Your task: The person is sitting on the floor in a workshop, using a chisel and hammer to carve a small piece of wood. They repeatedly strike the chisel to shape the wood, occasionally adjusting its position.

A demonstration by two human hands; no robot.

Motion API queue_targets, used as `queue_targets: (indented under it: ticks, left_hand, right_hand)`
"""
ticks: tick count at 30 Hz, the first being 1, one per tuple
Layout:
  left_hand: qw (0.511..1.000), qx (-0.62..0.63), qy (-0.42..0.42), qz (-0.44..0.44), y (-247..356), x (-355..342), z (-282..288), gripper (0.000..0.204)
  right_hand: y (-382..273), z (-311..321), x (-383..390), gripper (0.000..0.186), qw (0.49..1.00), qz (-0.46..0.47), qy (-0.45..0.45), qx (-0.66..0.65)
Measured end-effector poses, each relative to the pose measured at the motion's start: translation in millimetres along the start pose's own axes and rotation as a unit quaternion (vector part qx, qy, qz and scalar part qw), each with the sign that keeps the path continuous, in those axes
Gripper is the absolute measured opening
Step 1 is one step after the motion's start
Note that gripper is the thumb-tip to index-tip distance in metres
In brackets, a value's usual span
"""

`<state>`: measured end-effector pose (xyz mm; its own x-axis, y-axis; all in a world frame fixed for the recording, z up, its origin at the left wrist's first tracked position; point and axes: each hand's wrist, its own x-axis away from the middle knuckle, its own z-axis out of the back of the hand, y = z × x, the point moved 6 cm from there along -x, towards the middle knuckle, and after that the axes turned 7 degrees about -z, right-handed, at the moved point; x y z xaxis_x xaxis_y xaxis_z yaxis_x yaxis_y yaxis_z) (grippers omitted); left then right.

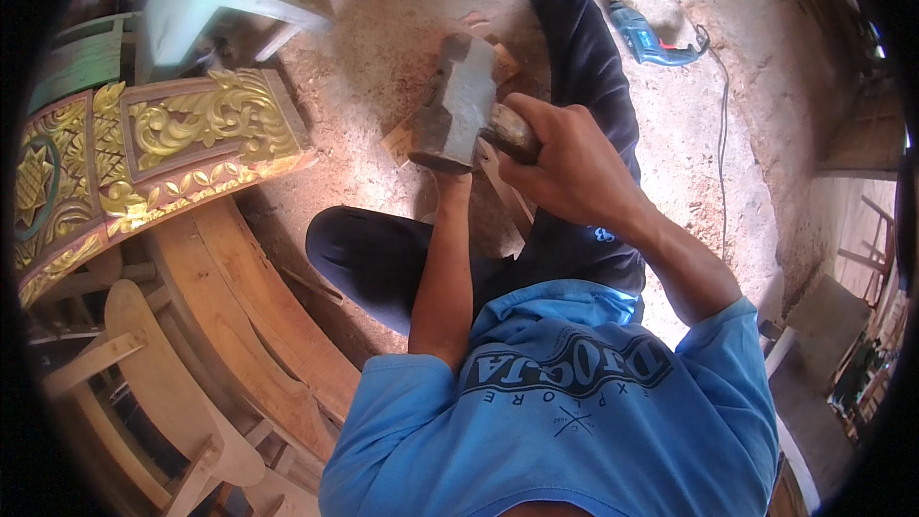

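My right hand [574, 158] is closed around the short wooden handle of a sledgehammer [455, 101]. Its heavy grey metal head is raised in front of me, over the space between my legs. My left forearm [445, 258] reaches forward beneath the hammer head, which hides my left hand and its fingers. Behind the head, the edge of a light brown wooden piece [397, 144] shows on the floor. A narrow wooden strip [507, 191] lies below my right hand, partly covered by it.
A blue power drill [656, 38] lies on the dusty concrete floor beyond my right leg, its cord [724, 134] trailing toward me. To my left stand a carved, gold-painted panel [211, 124], curved wooden boards [249, 306] and a pale green piece of furniture [206, 5].
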<state>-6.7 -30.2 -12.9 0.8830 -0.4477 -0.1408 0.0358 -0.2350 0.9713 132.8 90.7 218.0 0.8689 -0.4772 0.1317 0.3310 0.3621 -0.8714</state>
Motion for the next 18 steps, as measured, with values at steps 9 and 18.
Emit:
queue_targets:
  ticks: [9,18]
  left_hand:
    - [0.992,-0.114,-0.003,-0.059,-2.3,8.4,7.7,0.037]
    - [0.996,0.085,0.026,0.022,14.3,7.0,-14.0,0.034]
  right_hand:
    - [-13.5,1.8,-7.7,0.048,0.999,0.023,-0.023,0.031]
    - [-22.6,1.6,-16.0,0.049,0.998,0.045,-0.009,0.05]
